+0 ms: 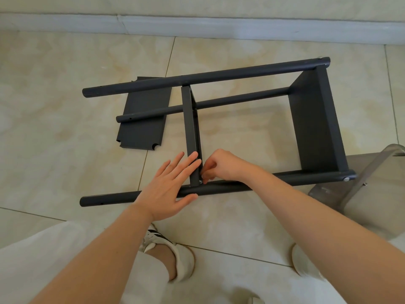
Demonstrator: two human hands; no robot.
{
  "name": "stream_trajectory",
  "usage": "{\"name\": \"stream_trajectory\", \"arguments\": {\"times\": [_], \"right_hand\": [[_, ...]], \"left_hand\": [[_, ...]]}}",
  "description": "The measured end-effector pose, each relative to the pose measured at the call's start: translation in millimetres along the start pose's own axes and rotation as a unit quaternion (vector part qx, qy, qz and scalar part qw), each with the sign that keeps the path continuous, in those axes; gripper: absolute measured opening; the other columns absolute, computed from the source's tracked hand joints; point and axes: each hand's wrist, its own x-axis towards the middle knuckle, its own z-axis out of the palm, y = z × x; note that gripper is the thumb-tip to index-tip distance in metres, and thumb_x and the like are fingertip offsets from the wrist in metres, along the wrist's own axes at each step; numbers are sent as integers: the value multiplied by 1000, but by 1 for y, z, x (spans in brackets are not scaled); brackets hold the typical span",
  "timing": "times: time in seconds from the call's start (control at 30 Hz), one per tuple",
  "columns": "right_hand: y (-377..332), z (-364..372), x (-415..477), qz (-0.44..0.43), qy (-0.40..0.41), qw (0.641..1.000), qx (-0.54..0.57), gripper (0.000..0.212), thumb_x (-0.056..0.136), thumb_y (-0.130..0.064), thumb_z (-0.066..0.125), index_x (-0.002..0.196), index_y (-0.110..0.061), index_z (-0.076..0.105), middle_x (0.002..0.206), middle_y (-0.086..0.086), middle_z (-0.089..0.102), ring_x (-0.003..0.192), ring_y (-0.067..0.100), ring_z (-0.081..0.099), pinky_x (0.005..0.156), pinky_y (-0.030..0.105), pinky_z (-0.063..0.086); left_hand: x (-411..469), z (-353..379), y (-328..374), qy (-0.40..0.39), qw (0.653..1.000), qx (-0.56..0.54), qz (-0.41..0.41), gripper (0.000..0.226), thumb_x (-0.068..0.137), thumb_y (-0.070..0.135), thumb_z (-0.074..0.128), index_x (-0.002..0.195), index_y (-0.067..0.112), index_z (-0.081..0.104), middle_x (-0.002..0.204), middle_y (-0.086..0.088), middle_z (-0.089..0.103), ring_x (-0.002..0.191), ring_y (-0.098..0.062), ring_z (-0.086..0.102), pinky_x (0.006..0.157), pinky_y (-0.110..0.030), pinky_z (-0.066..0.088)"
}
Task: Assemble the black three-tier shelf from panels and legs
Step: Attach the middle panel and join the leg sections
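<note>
The black shelf [263, 70] lies on its side on the floor [65, 106], three round legs [241, 99] running left to right. An end panel [313, 126] is fixed at their right ends. A middle panel [189, 128] stands edge-on, with a screw [200, 182] at its near corner. A loose panel [144, 126] lies flat at left.

Beige tiled floor [65, 88] meets grey baseboard [219, 27].
</note>
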Motion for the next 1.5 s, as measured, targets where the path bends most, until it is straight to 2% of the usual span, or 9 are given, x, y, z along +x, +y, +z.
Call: {"name": "stream_trajectory", "arguments": {"times": [0.13, 0.2, 0.3, 0.43, 0.53, 0.67, 1.0, 1.3, 1.5], "right_hand": [[-9, -7, 16, -37, -20, 999, -19, 10, 87, -14, 71, 94, -12, 78, 91, -2, 76, 92, 11, 69, 88, 24, 51], [-13, -9, 23, -43, -44, 998, -31, 11, 87, -13, 71, 95, -10, 77, 89, -2, 74, 89, 10, 68, 84, 23, 52], [-12, -6, 27, -30, -91, 995, -37, 10, 85, -11, 70, 80, -19, 75, 75, -9, 69, 76, 6, 64, 69, 20, 50], [1, -6, 24, -14, -107, 993, 44, 18, 82, -14, 72, 69, -26, 76, 71, -9, 71, 79, 9, 65, 78, 29, 54], [9, -8, 21, -10, -113, 990, 86, 12, 84, -20, 74, 76, -28, 79, 82, -8, 74, 81, 4, 67, 86, 33, 56], [12, -7, 25, -10, -98, 990, 103, 10, 85, -17, 71, 84, -22, 79, 81, -10, 74, 78, 0, 67, 81, 28, 53], [11, -9, 28, -14, -119, 989, 86, 9, 85, -17, 71, 87, -15, 79, 85, -3, 75, 86, 8, 68, 88, 33, 56], [13, -7, 32, 75, -189, 971, 128, 21, 92, -25, 65, 105, -12, 75, 100, -2, 73, 97, 13, 65, 97, 35, 51], [10, -5, 35, 94, -195, 967, 132, 17, 92, -24, 65, 102, -15, 75, 111, 3, 73, 111, 17, 64, 101, 34, 50]], "left_hand": [[0, 0, 0, -6, 1000, 7, 1, 75, 99, 64, 35, 161, 39, 0, 167, 20, -11, 155, -10, -10, 125, -38, 2], [-1, 1, 0, -7, 1000, 13, 5, 75, 99, 64, 35, 161, 37, 1, 168, 19, -11, 156, -11, -7, 126, -37, 4], [0, 2, 0, -6, 999, 32, 7, 75, 99, 64, 32, 161, 37, -1, 168, 17, -11, 156, -13, -2, 126, -39, 7], [0, 3, 0, -3, 999, 51, 6, 74, 99, 64, 31, 160, 36, 0, 168, 16, -13, 157, -15, 2, 127, -41, 8], [0, 4, 1, 4, 999, 47, 6, 74, 99, 64, 31, 160, 38, -3, 168, 17, -13, 156, -16, 5, 126, -38, 8], [2, 3, 4, 18, 999, 41, 6, 75, 99, 64, 33, 160, 38, -3, 168, 16, -11, 155, -18, 11, 124, -35, 11], [1, 4, 5, 33, 999, 31, 13, 75, 97, 64, 34, 160, 35, 4, 170, 13, -4, 149, -22, 31, 118, -39, 30], [1, 5, 5, 55, 998, 29, 18, 75, 97, 65, 36, 159, 34, 10, 168, 19, -10, 134, -19, 47, 109, -36, 40], [1, 5, 5, 53, 998, 30, 16, 74, 96, 65, 34, 159, 34, 11, 168, 18, -9, 129, -18, 51, 107, -36, 42]]}}
